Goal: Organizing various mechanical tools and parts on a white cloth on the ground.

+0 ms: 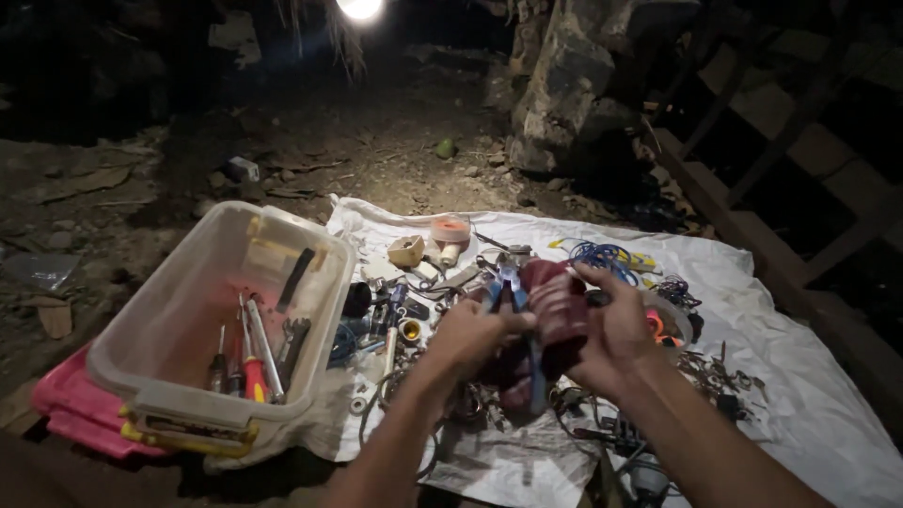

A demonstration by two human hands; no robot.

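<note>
Dark red cloth pouch (557,315), held up between both hands over the white sheet (800,376), well above the scatter of small parts. Long axis running roughly up and down, tilted a little away at the top. Right hand (616,334) wrapped around the pouch's right side, fingers curled over the upper edge, closed on the fabric. Left hand (470,334) closed around blue-handled pliers (513,310), whose handles hang down past the palm toward the sheet and whose head sits right against the pouch's left edge, touching or nearly so; cannot tell whether the tip is inside the pouch. Pouch thus lying just right of the left hand and directly inside the right hand's grasp, so nearer the right.

Around the hands: clear plastic box (169,339) well to the left, standing on a pink lid (66,404), holding a red-handled screwdriver (252,362) and other long tools laid lengthwise. Beyond the hands, a roll of orange tape (451,230), a small beige cup (406,251), and a coil of blue wire (602,254) on the sheet. Bare dirt and a rock wall (564,85) further back, lit by a single lamp (359,7) overhead.
</note>
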